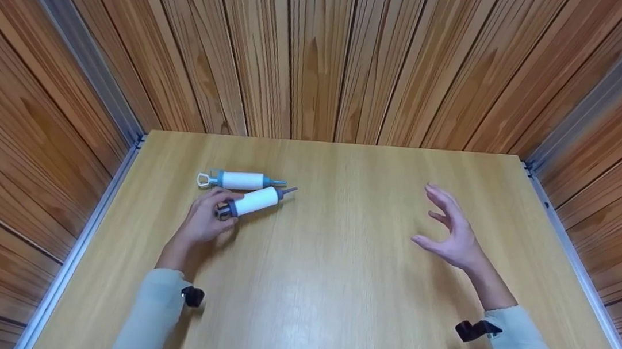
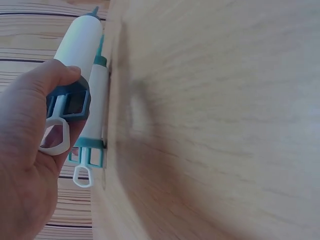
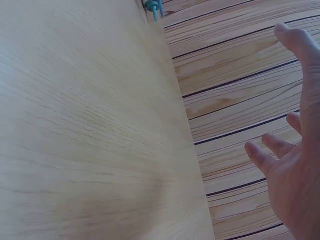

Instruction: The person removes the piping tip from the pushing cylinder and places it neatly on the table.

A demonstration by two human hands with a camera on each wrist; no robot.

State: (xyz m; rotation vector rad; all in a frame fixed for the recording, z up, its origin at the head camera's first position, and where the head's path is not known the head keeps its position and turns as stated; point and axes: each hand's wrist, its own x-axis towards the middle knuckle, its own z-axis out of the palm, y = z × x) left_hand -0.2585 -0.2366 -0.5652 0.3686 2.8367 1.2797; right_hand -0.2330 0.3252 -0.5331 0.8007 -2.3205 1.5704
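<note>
With thumb and fingers, my left hand (image 1: 207,217) grips a white-barrelled syringe (image 1: 256,201) by its dark blue collar end. Its dark nozzle points up and to the right, and in the left wrist view a white ring handle (image 2: 59,136) shows against the palm. Just beyond it on the table lies a second white syringe (image 1: 242,180) with a teal collar, teal nozzle and white pull ring. Over the right side of the table hovers my right hand (image 1: 456,240), fingers spread and thumb apart, holding nothing.
The light wooden table (image 1: 324,268) lies under both hands. Wood-plank walls (image 1: 323,54) stand behind it and at both sides, with metal rails (image 1: 584,267) along the side edges. Dark wrist cameras (image 1: 193,296) sit at both sleeves.
</note>
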